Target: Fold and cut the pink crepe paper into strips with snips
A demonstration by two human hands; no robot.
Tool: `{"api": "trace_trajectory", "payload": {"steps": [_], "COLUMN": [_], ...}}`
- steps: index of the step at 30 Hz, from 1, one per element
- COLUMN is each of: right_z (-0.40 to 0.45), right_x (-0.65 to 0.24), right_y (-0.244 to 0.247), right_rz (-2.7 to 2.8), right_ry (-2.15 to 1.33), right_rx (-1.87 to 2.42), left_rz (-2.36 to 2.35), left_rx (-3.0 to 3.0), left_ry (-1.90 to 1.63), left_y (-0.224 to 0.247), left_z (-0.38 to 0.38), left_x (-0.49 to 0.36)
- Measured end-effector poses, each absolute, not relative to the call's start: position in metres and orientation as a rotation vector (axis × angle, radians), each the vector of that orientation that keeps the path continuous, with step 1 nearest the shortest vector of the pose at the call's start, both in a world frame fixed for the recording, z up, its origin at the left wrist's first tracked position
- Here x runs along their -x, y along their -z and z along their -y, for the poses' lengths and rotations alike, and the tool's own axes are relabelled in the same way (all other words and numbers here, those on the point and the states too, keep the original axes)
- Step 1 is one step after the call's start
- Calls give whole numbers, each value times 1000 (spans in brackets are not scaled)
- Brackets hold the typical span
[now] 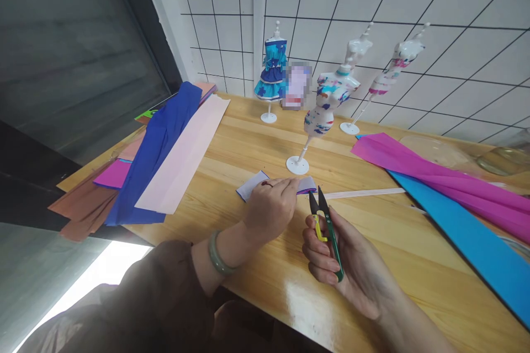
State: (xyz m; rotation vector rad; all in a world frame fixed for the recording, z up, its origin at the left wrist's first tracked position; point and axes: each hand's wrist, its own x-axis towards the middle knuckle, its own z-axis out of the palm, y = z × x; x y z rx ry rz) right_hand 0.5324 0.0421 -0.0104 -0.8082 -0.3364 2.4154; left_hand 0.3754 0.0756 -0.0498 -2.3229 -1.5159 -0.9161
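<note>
My left hand (pixel 271 207), wearing a green bangle (pixel 219 253), is over a folded lilac strip (pixel 250 185) with a dark blue edge. Its fingers hold the strip down against the table; the middle of the strip is hidden beneath them. My right hand (pixel 335 253) grips a pair of thread snips (pixel 327 226) with green and yellow handles. The dark blades point up and sit slightly apart, close to the strip's right end. Whether they touch it I cannot tell. A narrow pale strip (pixel 364 193) lies flat to the right of the blades.
White mini mannequins (pixel 337 88), splashed with paint, stand behind my hands, beside one in a blue dress (pixel 271 69). Blue (pixel 159 143) and pale pink sheets (pixel 186 154) are piled left. Magenta (pixel 434 176) and bright blue sheets (pixel 467 242) lie right. A tiled wall (pixel 223 5) bounds the back.
</note>
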Motion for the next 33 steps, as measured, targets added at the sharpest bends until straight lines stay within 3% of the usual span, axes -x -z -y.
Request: {"api": "trace_trajectory", "payload": {"steps": [33], "right_z": [-39], "right_x": [-523], "right_y": [12], "right_rz": [255], "right_ry": [-2211], "right_rx": [717], "left_rz": [1425], "left_rx": [2265], "left_ry": [989], "left_y": [53], "left_z": [-74], "left_x": [-382]}}
